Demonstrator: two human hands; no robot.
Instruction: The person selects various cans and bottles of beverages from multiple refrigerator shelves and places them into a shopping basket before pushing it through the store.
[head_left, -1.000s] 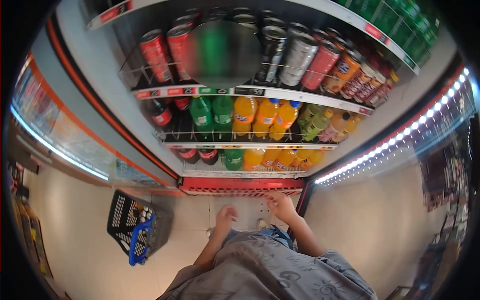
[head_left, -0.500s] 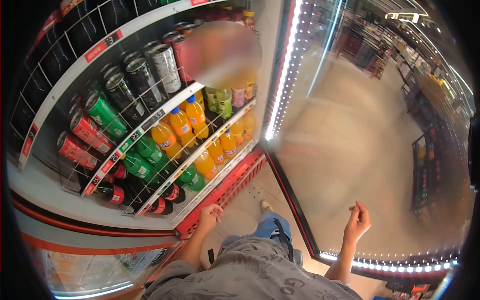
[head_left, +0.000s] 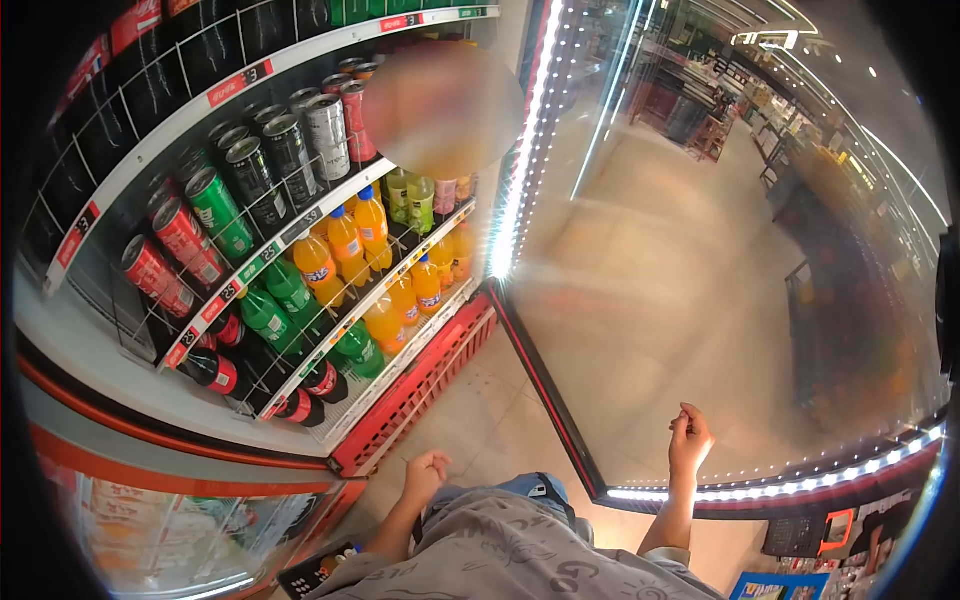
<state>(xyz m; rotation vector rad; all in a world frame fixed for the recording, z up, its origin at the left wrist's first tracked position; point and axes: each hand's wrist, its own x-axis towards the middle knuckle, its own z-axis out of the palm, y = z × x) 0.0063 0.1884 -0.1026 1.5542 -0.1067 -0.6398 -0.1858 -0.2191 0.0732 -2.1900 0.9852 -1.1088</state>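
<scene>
My left hand [head_left: 427,475] is in front of my body with its fingers curled in and nothing showing in them. It is nearest the red slotted base [head_left: 440,375] of a drinks cooler, with floor visible between. On the right, my right hand [head_left: 690,438] is raised with fingers bent and thumb close to them, also with nothing visible in it. Behind it in this view is the open glass door [head_left: 640,370], edged with bright LED strips. Orange soda bottles [head_left: 316,262], green bottles [head_left: 267,317] and red cans [head_left: 187,240] stand on the cooler shelves.
Dark cola bottles [head_left: 214,370] fill the lower left shelf. A second cooler [head_left: 190,530] with an orange frame adjoins at lower left. At lower right are a dark basket with an orange handle [head_left: 836,531] and a blue item [head_left: 778,586]. A blurred patch covers part of the upper shelves.
The view has shifted, so the cooler and door edge sit further left. My left hand is lower and further from the red base. My right hand appears slightly further left, still bent.
</scene>
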